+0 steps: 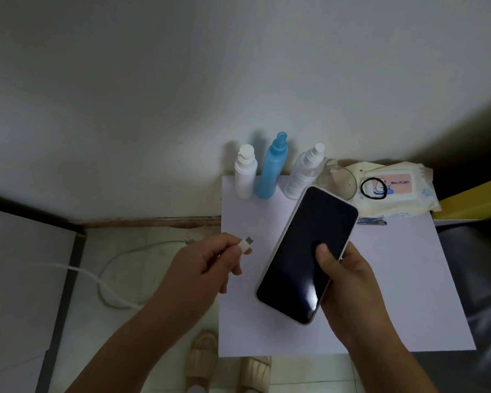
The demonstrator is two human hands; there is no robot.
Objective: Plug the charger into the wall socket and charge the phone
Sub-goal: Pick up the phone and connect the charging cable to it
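Note:
My right hand grips a phone with a dark screen and a pale case, tilted above the white table, thumb on the glass. My left hand pinches the white cable plug, its metal tip pointing right toward the phone, a short gap apart. The white cable loops over the floor to the left and runs off the left edge. No wall socket or charger block shows in view.
At the table's back stand a white bottle, a blue spray bottle and a clear spray bottle. A clear glass and a wipes pack with a black hair tie lie behind the phone. Sandals sit on the floor.

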